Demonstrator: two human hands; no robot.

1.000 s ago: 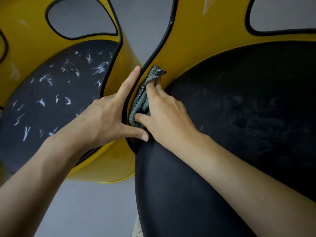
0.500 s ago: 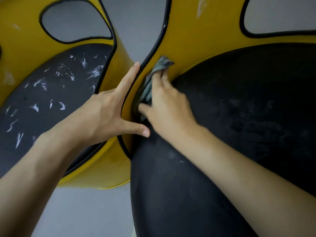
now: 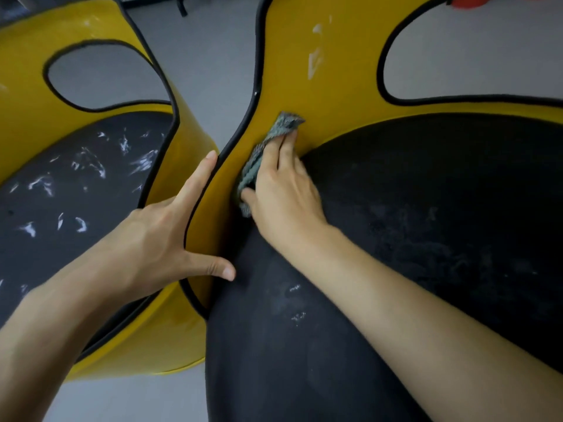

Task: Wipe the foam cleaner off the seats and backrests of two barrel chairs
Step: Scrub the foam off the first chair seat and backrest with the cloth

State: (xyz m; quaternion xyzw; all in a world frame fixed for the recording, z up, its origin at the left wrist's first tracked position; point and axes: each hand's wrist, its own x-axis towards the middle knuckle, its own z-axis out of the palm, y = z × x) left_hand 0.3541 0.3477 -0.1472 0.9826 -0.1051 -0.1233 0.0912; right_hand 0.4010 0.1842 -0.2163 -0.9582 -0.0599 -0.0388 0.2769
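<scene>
Here, pressing the folded grey-green cloth (image 3: 275,138) flat against the yellow backrest (image 3: 335,86) of the right-hand chair, just above its black seat (image 3: 426,208), using the right hand (image 3: 283,196) with fingers straight and thumb lying on the cloth's lower edge. Bracing the black-trimmed rim (image 3: 243,129) with the left hand (image 3: 158,239), fingers spread wide, gripping nothing. Judging the cloth soft and limp, best bunched under palm and fingers; judging the glossy shell hard, slick, needing steadying. Noting white foam streaks (image 3: 88,166) lying on the left chair's seat (image 3: 45,254).
</scene>
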